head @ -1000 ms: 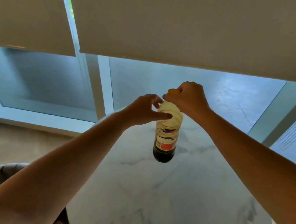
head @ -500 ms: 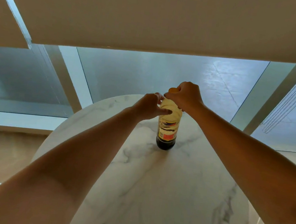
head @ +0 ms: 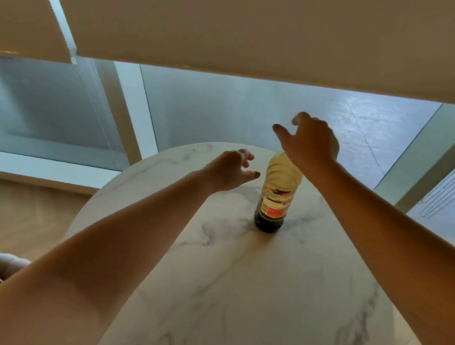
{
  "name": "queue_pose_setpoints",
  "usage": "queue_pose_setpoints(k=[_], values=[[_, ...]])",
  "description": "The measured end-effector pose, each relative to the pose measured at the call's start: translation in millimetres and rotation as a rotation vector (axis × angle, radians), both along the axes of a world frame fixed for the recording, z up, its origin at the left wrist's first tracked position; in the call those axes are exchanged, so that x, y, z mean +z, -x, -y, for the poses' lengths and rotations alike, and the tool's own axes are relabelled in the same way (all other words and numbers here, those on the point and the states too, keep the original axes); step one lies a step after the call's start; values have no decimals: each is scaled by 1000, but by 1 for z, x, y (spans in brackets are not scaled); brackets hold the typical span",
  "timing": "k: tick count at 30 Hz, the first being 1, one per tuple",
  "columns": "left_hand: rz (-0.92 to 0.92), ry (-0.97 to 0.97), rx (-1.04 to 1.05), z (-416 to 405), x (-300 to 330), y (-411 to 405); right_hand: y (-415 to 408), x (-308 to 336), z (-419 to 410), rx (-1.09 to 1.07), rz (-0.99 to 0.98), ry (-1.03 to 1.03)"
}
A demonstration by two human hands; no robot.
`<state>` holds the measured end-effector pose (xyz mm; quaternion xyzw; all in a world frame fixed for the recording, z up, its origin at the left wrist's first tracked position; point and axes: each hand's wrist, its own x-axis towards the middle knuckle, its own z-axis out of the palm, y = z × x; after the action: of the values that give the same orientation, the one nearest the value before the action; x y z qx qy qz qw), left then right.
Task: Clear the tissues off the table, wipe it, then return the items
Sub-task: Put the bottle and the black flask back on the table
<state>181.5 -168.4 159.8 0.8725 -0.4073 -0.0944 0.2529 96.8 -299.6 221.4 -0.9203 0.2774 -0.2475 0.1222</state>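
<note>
Both hands hover free of the bottle (head: 274,196): the left hand (head: 228,169) sits just to the left of its shoulder with fingers loosely spread and holding nothing, and the right hand (head: 309,142) hangs above and slightly behind its top, fingers apart, also holding nothing. Whether the right wrist brushes the bottle's neck I cannot tell; it hides the cap from view.

That bottle stands upright on the marble bench (head: 246,305), toward the bench's far edge, its long axis vertical with the neck pointing up and the dark base planted on the stone. Its printed label faces the camera, and dark liquid fills only the bottom part.

Risk, as I judge it, comes from how close the right forearm lies to the bottle's upper half. A tall, narrow bottle with little liquid in it is light and tips easily, so a careless pull of that arm could knock it over. From near the far edge it might then roll off onto the floor beyond. Lifting the arm clear before drawing it away from the bottle would avoid that.
</note>
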Motion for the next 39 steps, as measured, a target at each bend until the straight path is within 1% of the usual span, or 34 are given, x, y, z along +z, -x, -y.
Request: queue_pose_setpoints(k=[5,8,11,16,19,21,24,28,31,35,37,39], values=[[4,56,88,-83,7,-8,-20,0,-82,185,44,-37],[-7,78,174,-154,1,-14,-36,-13,-145,282,69,-108],[-27,96,302,-236,-10,-17,-51,-35,-218,382,38,-194],[-186,178,553,-380,-40,-7,-67,-90,-345,572,-118,-352],[-269,180,687,-459,-72,3,-68,-126,-413,675,-276,-412],[-326,166,778,-502,-99,6,-68,-150,-451,747,-386,-447],[-374,84,860,-555,-143,10,-72,-189,-501,838,-513,-458],[-404,-103,869,-605,-209,12,-83,-245,-558,921,-703,-412],[-384,-227,819,-621,-254,8,-88,-286,-585,945,-845,-379],[-485,-298,737,-613,-298,-6,-89,-333,-599,924,-988,-346],[-458,-315,734,-604,-305,-11,-90,-342,-599,915,-1000,-346],[-381,-323,745,-600,-311,-14,-90,-350,-597,895,-1014,-361]])
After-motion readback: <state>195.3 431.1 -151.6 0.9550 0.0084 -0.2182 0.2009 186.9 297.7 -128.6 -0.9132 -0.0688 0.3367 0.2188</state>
